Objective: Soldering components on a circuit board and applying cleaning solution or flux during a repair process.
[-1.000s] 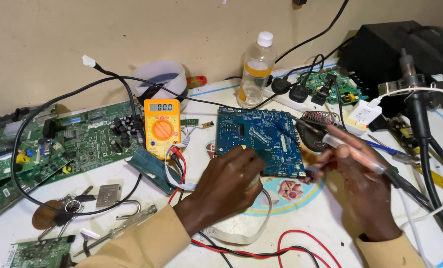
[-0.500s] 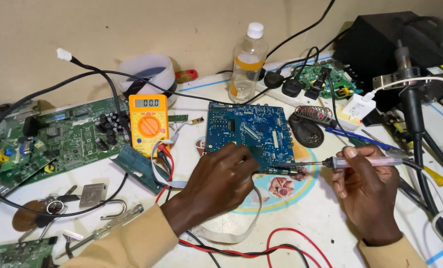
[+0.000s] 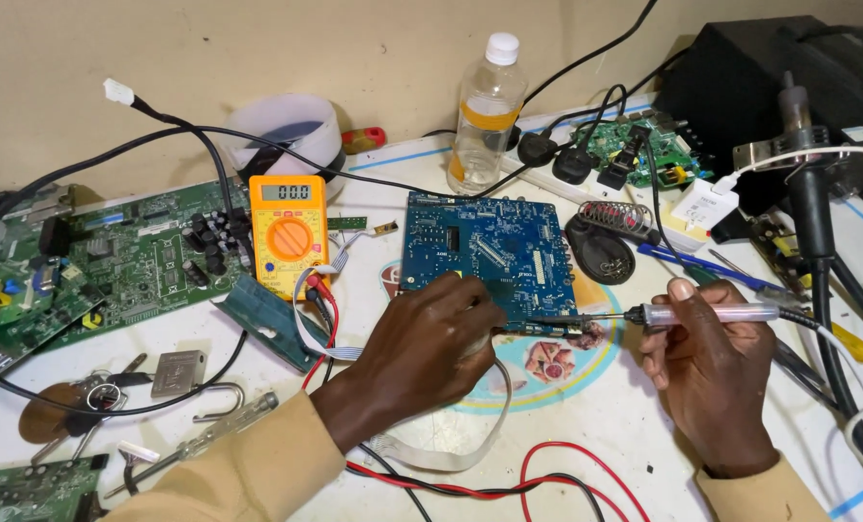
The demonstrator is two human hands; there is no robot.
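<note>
My left hand (image 3: 431,338) – pressed flat on blue circuit board (image 3: 489,253), pinning it to the table | my right hand (image 3: 712,362) – fingers closed round soldering iron (image 3: 683,313), tip at board's near edge

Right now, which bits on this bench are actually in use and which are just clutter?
In use:
- left hand resting on the blue circuit board
- right hand holding the soldering iron, tip at the board's lower edge

Lying about:
- yellow multimeter
- green circuit board
- plastic bottle
- iron stand
- power strip
- keys
</note>
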